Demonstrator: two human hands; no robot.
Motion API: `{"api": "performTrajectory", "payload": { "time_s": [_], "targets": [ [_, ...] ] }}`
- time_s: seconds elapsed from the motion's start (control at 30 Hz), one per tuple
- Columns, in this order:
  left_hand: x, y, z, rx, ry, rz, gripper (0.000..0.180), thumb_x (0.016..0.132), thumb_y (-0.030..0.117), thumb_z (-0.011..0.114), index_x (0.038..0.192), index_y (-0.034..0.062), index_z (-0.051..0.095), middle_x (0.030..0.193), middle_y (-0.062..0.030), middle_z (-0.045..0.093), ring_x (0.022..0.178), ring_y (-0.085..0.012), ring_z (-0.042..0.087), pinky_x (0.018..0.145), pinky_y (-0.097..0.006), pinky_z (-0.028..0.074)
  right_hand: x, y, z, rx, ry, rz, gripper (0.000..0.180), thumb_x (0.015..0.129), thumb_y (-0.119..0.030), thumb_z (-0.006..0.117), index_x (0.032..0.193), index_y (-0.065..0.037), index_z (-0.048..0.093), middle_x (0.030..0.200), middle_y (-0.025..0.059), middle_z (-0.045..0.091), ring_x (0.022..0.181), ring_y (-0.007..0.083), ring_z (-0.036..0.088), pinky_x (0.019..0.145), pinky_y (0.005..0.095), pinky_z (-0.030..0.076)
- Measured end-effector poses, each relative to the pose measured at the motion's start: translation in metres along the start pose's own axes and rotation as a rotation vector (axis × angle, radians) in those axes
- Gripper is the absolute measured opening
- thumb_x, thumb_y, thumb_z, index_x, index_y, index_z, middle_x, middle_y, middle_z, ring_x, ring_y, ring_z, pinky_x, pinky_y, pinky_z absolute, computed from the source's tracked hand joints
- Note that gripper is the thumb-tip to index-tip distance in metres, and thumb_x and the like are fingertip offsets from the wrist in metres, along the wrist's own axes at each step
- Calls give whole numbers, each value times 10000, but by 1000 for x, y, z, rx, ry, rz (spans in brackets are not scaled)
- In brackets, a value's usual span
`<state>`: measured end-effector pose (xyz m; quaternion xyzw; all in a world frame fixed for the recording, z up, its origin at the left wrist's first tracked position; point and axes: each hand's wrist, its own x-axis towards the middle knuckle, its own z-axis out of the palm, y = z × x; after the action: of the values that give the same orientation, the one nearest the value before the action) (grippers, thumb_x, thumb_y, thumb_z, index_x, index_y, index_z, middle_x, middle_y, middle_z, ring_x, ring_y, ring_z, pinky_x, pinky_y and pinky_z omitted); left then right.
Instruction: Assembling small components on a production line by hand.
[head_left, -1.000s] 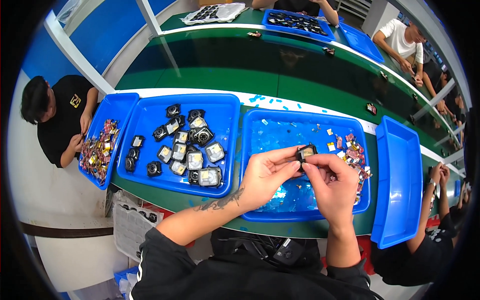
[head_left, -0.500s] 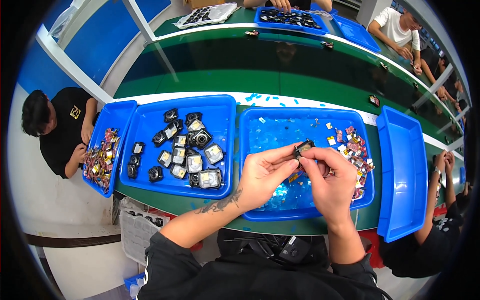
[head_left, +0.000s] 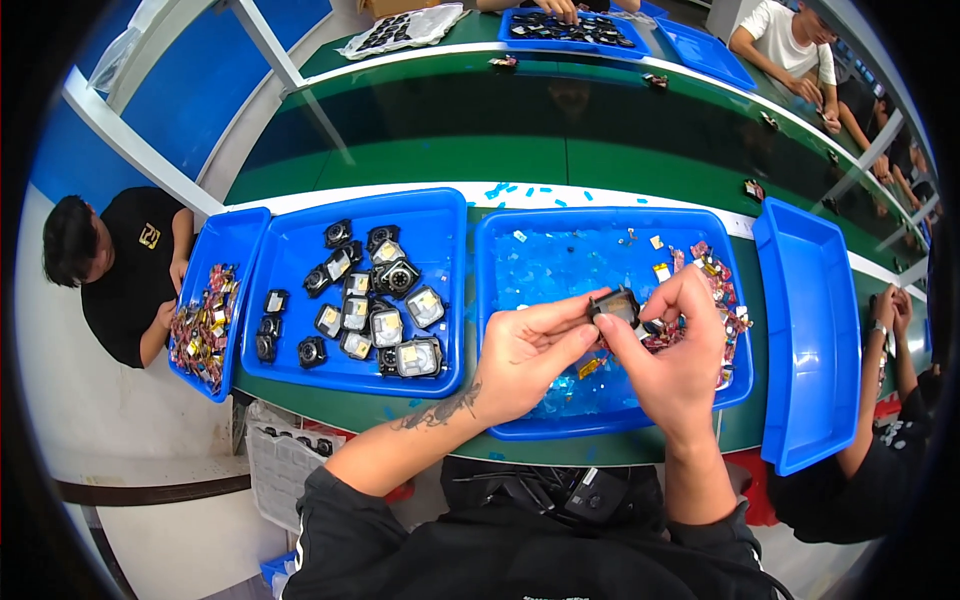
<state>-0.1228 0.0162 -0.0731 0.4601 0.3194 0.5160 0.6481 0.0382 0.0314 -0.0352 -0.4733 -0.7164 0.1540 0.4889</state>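
Observation:
Over the middle tray, my left hand pinches a small black watch case between thumb and fingers. The case is tilted, its squarish opening facing up. My right hand has its thumb on the near edge of the case; its index finger is bent and lifted away, and the other fingers are partly hidden. Beneath both hands lies a blue tray scattered with clear bluish film pieces. Along its right side is a heap of small pink, silver and yellow electronic parts, partly covered by my right hand.
On the left, a blue tray holds several black watch cases. Beyond it a narrower tray is heaped with small parts. At right sits another blue tray. A green conveyor carries scattered parts; co-workers sit around.
My right index finger has lifted off the watch case and moved up to the right, while the thumb stays on it. The case has turned so its opening shows more. The view has shifted slightly.

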Motion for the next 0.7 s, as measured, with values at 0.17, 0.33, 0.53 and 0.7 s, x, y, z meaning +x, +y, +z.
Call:
{"api": "performTrajectory", "payload": {
  "time_s": [0.17,0.33,0.53,0.7],
  "targets": [
    [3,-1,0,-26,20,48,365,950,20,554,1301,-71,507,1267,-170,589,1127,-209,605,935,-342,534,-2,12,3,330,-74,191,221,763,-28,742,806,-34,526,765,33,525,720,141,506,654,293,417],
    [3,6,5,-134,100,87,349,950,-5,540,1292,-18,471,1203,-163,615,1061,-187,630,891,-295,533,-17,2,-19,453,-179,376,269,804,54,696,1062,31,623,957,78,631,899,126,628,782,258,562],
    [3,4,-4,277,1,224,272,925,-33,546,1185,-9,621,1153,-156,616,1019,-183,629,860,-281,516,-20,2,-17,498,-222,368,152,840,77,655,989,50,661,907,89,665,832,135,669,742,244,565],
    [3,13,-6,838,-62,575,355,785,-88,658,1125,11,685,1128,-185,638,926,-256,677,751,-287,553,-22,9,-22,669,-279,443,151,856,69,643,1002,51,674,910,95,665,843,128,662,746,245,566]
  ]
}}
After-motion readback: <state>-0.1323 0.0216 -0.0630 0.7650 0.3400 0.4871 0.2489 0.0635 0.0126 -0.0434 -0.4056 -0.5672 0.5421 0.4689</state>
